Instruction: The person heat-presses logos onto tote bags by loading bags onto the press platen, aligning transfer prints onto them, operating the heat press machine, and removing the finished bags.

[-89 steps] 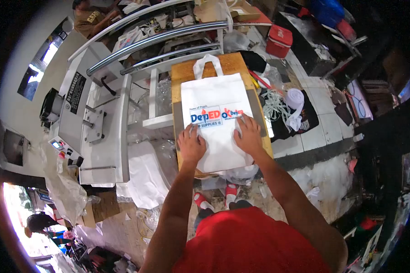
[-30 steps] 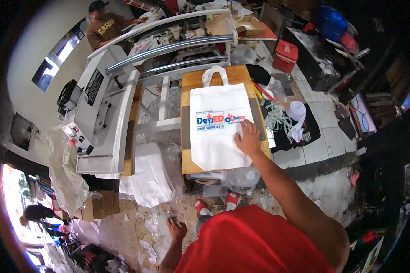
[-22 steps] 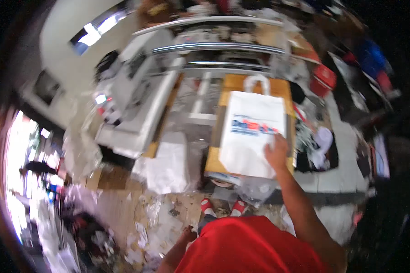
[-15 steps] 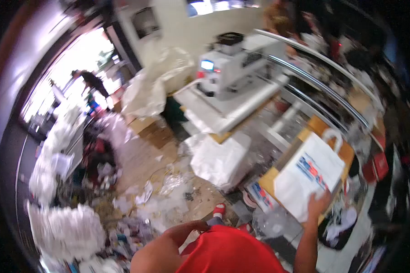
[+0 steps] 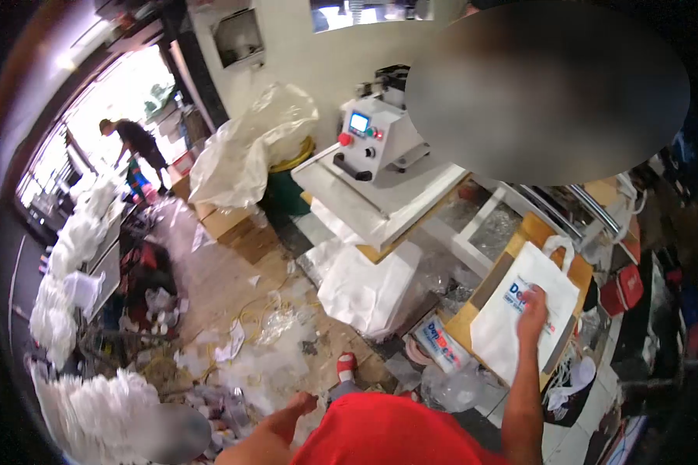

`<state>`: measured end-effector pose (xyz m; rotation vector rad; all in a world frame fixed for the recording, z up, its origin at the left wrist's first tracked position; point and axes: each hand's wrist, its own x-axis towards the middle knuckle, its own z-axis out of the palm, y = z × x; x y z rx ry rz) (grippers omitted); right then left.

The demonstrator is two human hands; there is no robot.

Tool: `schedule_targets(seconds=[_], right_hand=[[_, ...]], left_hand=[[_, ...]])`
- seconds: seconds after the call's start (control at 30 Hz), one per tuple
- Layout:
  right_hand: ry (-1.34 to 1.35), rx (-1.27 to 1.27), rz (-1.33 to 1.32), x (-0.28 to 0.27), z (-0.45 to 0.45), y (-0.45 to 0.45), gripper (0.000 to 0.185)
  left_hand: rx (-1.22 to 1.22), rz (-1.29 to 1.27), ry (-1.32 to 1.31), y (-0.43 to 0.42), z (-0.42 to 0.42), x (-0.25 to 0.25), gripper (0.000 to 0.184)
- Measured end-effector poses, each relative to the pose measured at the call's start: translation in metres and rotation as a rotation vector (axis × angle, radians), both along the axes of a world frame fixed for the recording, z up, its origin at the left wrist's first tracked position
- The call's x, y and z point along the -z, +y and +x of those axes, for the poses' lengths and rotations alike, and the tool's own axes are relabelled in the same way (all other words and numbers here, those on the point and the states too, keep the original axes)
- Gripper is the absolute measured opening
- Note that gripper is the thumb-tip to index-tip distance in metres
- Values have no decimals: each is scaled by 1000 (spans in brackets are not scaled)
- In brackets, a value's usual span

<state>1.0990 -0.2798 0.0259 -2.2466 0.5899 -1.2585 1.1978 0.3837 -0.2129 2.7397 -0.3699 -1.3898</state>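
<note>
A white tote bag (image 5: 492, 333) with blue and red print lies flat on a wooden board (image 5: 459, 322) at the right. Over the print rests my right hand (image 5: 533, 310), its fingers partly hidden; whether they grip cloth cannot be made out. My left hand (image 5: 304, 402) hangs low beside my red shirt, away from the bag, its fingers curled and too small to tell what they hold, if anything. Below the board's left corner lies another printed white item (image 5: 442, 342). The white press machine (image 5: 376, 143) with a lit screen stands left of the board.
White cloth (image 5: 368, 288) hangs under the press. Clear plastic (image 5: 256, 147) and a cardboard box (image 5: 223, 221) are behind it. Scraps litter the floor. White bundles (image 5: 101, 403) are piled at the left. Another person (image 5: 136, 143) bends near the bright doorway. A grey blur covers the upper right.
The view has swung left, bringing the doorway and white bundles in. My left hand has left the bag and dropped to my side. My right hand has moved from the bag's edge onto the print.
</note>
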Motion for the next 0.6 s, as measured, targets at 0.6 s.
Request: schedule_targets(seconds=[0.6], right_hand=[[542,-123,-322,-107,523,240,23]], left_hand=[[-246,-172,31,146,53,51,32]])
